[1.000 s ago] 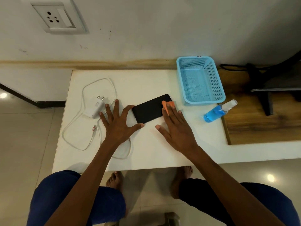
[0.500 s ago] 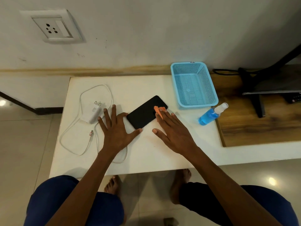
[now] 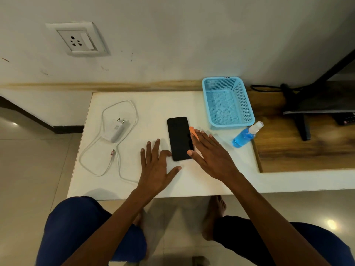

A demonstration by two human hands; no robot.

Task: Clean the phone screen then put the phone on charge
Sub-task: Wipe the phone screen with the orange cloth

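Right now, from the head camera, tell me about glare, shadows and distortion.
Head view: wide-angle bending curves the table edge and tilts the wall socket. Glare spots lie on the floor tiles, lower right and far left. The phone screen is dark, without reflection. Soft shadows sit under the left hand and right hand. The scene is dim but sharp.

White table (image 3: 157, 104) bears phone (image 3: 179, 138), charger (image 3: 115, 130) with cable (image 3: 107, 167), blue basket (image 3: 227, 103), spray bottle (image 3: 245, 135)

One head-worn wide-angle view looks steeply down, close over the counter (image 3: 192, 104), facing the far wall (image 3: 192, 35).
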